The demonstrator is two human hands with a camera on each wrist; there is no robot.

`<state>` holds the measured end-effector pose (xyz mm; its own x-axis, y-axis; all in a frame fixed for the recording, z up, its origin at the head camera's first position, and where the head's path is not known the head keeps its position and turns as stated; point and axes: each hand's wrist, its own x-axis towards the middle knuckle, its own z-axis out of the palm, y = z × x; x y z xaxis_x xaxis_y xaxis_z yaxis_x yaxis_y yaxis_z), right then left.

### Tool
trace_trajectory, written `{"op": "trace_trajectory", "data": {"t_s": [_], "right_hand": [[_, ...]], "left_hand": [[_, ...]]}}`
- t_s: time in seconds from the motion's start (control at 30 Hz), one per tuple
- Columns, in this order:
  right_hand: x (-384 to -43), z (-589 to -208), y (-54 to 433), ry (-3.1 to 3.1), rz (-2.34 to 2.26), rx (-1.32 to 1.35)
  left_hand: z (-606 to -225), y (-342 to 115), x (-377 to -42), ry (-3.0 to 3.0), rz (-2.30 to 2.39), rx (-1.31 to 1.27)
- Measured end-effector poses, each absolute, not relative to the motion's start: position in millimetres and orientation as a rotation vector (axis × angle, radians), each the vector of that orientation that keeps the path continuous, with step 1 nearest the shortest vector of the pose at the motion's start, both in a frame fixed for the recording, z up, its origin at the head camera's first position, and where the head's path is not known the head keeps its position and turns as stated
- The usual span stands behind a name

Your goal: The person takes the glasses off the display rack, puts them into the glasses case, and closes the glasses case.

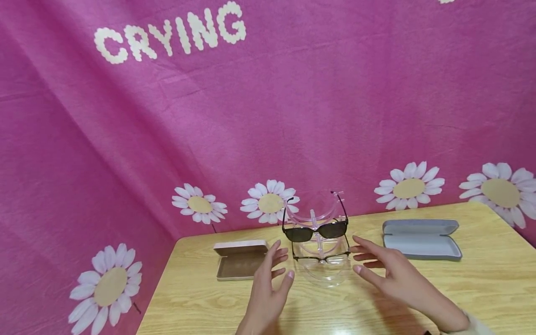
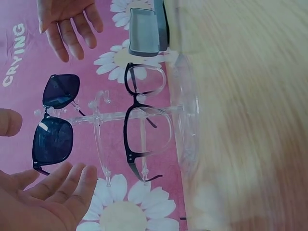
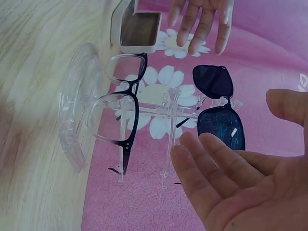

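A clear plastic eyewear stand [image 1: 328, 279] holds dark sunglasses [image 1: 333, 230] on its upper tier and black-rimmed clear glasses [image 1: 309, 258] on the tier below. To the left of the stand is my left hand [image 1: 268, 288], its fingers spread and nothing in it. My right hand [image 1: 389, 270] is on the other side, also with loose, extended fingers and an empty palm. In the left wrist view the fingers [image 2: 79, 190] are close to the lower lens of the sunglasses [image 2: 54, 140]. The right wrist view has the right fingertips overlapping the sunglasses' edge [image 3: 221, 127].
An open brown-lined glasses case [image 1: 240, 266] lies on the wooden table [image 1: 201, 302] left of the stand. At the right is an open grey case [image 1: 420, 245]. A pink cloth with daisies [image 1: 318, 116] hangs behind the table.
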<state>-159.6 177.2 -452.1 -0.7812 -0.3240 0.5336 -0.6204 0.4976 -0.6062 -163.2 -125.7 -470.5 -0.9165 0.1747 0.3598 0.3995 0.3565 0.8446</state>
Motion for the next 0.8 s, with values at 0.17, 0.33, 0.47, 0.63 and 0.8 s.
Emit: {"op": "trace_trajectory", "data": {"t_s": [0.17,0.33,0.47,0.63,0.8], "right_hand": [[-164,-448,175,-2.430,1.218,0.736],[-168,-442,173,-2.420,1.229,0.708],[-174,-438,174,-2.415,1.218,0.669],[-180,-436,175,-2.435,1.215,0.615],[-184,-433,174,-2.416,1.220,0.574]], "left_hand": [[-466,-125,-168,-2.381,-1.653,-0.490],[-460,-125,-174,-2.366,-1.683,-0.457],[-455,-123,-179,-2.345,-1.720,-0.438],[-450,-121,-184,-2.320,-1.781,-0.414],[-449,-119,-191,-2.337,-1.773,-0.388]]}}
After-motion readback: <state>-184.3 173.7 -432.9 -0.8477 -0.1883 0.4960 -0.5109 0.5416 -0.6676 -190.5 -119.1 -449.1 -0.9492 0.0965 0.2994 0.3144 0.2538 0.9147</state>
